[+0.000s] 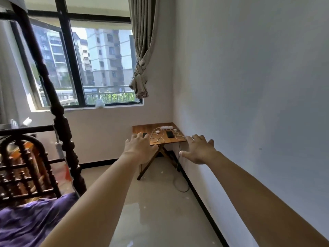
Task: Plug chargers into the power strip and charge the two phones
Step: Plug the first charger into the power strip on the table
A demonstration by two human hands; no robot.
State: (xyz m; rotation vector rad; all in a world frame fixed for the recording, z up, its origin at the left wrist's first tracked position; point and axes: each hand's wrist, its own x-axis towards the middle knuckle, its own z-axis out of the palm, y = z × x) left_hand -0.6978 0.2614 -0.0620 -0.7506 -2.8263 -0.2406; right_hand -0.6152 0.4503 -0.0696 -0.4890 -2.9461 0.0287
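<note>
White walls meet in a corner beyond both outstretched hands, and a small wooden folding table (142,128) stands pushed into that corner, below a dark-framed window (83,56) with a knotted curtain (141,79). The left hand (140,148) and the right hand (200,151) are both raised palm-down with fingers spread wide, holding nothing and well short of the table.

On the tabletop, a white power strip (166,128) lies along the far edge, above and between the two hands. One dark phone (170,134) lies flat just beyond the right hand's fingertips, toward the left of them. A second dark phone (144,134) shows only as a sliver over the left hand's fingers. Pale charging cables (156,138) sprawl in loose loops between the phones, with small white chargers (157,131) lying near the strip; whether any is plugged in cannot be told from here. A thin cord (179,184) drops from the table's right edge, under the right hand, and curls on the floor.

Pale tiled floor (160,211) lies open beneath both arms up to the table's crossed legs. Left of the left arm, a dark carved bedpost (62,125) and purple bedding (30,220) close that side; the wall runs close along the right arm.
</note>
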